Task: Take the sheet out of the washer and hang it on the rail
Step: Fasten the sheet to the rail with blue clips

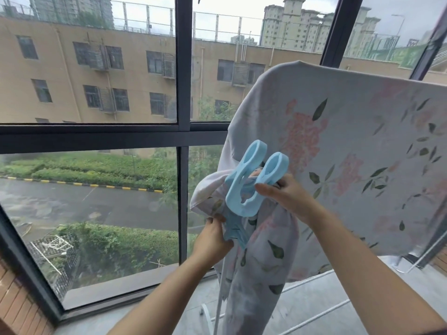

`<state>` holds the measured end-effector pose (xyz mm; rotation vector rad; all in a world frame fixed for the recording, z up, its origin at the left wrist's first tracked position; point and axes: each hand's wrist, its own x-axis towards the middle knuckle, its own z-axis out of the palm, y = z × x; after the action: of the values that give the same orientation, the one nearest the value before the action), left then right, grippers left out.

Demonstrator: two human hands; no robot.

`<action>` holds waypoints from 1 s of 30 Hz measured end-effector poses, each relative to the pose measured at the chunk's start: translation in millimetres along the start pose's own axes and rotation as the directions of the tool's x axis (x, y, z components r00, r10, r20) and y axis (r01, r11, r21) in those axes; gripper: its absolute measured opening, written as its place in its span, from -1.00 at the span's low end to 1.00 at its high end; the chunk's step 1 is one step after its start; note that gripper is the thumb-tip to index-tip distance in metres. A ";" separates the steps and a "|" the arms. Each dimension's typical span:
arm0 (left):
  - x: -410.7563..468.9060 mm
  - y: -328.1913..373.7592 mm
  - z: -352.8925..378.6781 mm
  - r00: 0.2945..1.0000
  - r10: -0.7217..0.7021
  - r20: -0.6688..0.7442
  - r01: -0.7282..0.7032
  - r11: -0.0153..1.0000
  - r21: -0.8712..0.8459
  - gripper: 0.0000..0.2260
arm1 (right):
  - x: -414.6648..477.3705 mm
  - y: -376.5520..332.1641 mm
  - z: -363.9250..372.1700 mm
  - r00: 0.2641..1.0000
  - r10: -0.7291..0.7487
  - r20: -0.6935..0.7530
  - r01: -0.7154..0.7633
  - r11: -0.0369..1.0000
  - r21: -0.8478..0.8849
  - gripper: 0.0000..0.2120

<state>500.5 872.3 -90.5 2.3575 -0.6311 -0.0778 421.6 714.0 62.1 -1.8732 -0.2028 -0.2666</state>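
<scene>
Before the dark-framed window (183,131), the floral sheet (362,146) hangs draped over a rail that is itself hidden under the cloth; its upper edge runs from the centre of the view toward the right. The sheet's left end falls in a gathered bunch down past a white stand leg (219,308).

The right hand (285,192) grips one handle loop of a large light-blue clip (246,180), fingers curled around the loop and thumb pressed on its near face. The clip's two looped handles stand apart, pointing upward. The bunched sheet lies directly behind and beneath this clip, touching the right fingertips.

The left hand (214,235) sits lower, just beside the gathered cloth. Its fingers are closed around a second light-blue clip (235,232), whose toothed end projects to the right of the palm. The thumb presses against a fold of the sheet at the upper edge of the hand. Whether that clip's teeth bite the cloth cannot be determined.

Both forearms are bare. The floor (314,301) below is grey.
</scene>
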 end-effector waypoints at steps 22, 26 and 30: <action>-14.5 17.9 29.7 0.989 -0.073 -0.128 0.088 0.990 0.114 -0.14 | -12.9 9.3 -25.7 1.000 -0.012 -0.002 0.012 0.998 -0.055 -0.83; -12.3 38.3 43.1 0.964 -0.153 -0.217 0.184 0.974 0.131 -0.02 | -11.8 10.9 -36.2 0.999 0.001 0.037 0.002 0.997 -0.077 -0.85; -14.0 45.0 54.8 0.931 -0.180 -0.316 0.217 0.972 0.086 -0.14 | -5.8 16.4 -44.5 0.998 -0.016 0.061 0.021 0.997 -0.080 -0.82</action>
<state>457.2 816.4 -105.3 2.4736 -0.2500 0.2396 416.7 666.6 58.9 -1.9614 -0.2538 -0.2335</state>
